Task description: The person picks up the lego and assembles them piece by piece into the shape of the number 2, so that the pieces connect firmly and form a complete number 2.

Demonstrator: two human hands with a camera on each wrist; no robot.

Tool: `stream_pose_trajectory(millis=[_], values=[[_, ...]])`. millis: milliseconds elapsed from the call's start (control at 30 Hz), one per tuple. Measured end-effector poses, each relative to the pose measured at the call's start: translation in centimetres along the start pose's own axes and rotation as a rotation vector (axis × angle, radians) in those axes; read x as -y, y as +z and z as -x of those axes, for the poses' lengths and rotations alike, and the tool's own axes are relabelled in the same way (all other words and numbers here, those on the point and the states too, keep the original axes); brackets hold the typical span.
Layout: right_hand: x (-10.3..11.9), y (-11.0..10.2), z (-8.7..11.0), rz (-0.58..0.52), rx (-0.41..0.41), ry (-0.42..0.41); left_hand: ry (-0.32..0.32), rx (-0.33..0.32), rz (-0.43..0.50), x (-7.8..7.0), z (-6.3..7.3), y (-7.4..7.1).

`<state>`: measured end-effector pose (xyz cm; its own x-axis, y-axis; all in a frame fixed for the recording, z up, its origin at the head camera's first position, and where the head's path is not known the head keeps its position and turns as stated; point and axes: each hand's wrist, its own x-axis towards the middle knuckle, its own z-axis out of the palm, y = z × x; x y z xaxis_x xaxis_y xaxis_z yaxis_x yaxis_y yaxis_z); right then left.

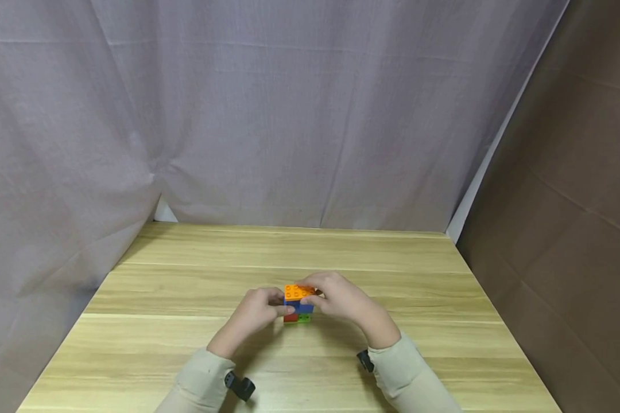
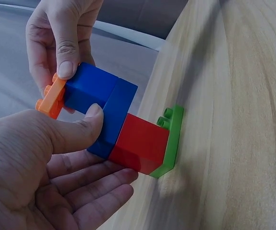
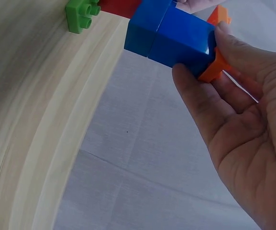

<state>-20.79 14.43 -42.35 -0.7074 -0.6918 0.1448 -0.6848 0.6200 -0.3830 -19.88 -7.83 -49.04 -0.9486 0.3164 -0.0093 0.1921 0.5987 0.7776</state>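
Note:
A small tower of toy building blocks stands upright on the table between my two hands. At its foot is a flat green block (image 2: 175,136) with a few bare studs, and a red block (image 2: 140,146) sits on part of it. Above come two blue blocks (image 3: 183,36), one upon the other, the lower reaching out past the red one. An orange block (image 1: 295,294) tops the tower, studs up. My left hand (image 1: 255,310) grips the lower blue block, thumb on its near face. With thumb and fingers my right hand (image 1: 343,298) pinches the orange block and upper blue block.
The wooden table (image 1: 227,252) has a light grain and reaches back to a grey curtain (image 1: 268,132). A brown curtain (image 1: 563,189) hangs along the right side. Dark wrist devices (image 1: 240,386) show at both sleeve cuffs.

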Motion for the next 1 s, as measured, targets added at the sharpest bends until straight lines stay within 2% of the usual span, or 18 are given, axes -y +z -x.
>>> stream_pose_trajectory(millis=[733,1000], values=[[-0.49,0.34,0.24,-0.017,-0.03,-0.027,0.005,0.0,0.006,-0.02,-0.04,0.02],[-0.3,0.45,0.31,-0.025,-0.027,0.0,0.004,0.004,0.009,-0.13,0.08,-0.1]])
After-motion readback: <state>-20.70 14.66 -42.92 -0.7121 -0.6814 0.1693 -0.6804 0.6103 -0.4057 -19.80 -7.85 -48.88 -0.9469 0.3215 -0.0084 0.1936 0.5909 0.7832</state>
